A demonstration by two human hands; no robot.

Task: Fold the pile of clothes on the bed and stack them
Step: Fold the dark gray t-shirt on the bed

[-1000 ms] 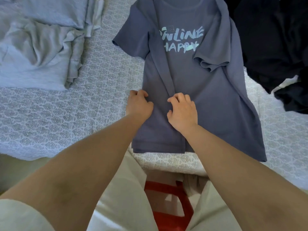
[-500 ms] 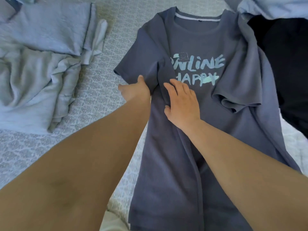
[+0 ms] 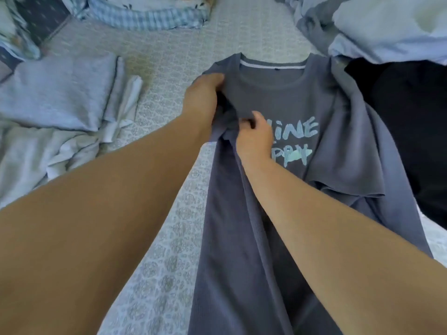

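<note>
Where both hands (image 3: 227,117) pinch it, the T-shirt's (image 3: 242,238) bunched left sleeve, its print half covered.

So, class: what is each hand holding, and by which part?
Both hold the grey T-shirt: the left hand grips its shoulder edge, the right hand pinches the folded-over sleeve fabric.

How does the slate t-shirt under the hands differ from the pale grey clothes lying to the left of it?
The slate t-shirt is dark blue-grey with light printed lettering; the pale grey clothes are light and show no print. The t-shirt lies spread lengthwise, gripped by the left hand and right hand; the pale clothes lie rumpled and untouched. Both rest on the patterned bedspread.
</note>
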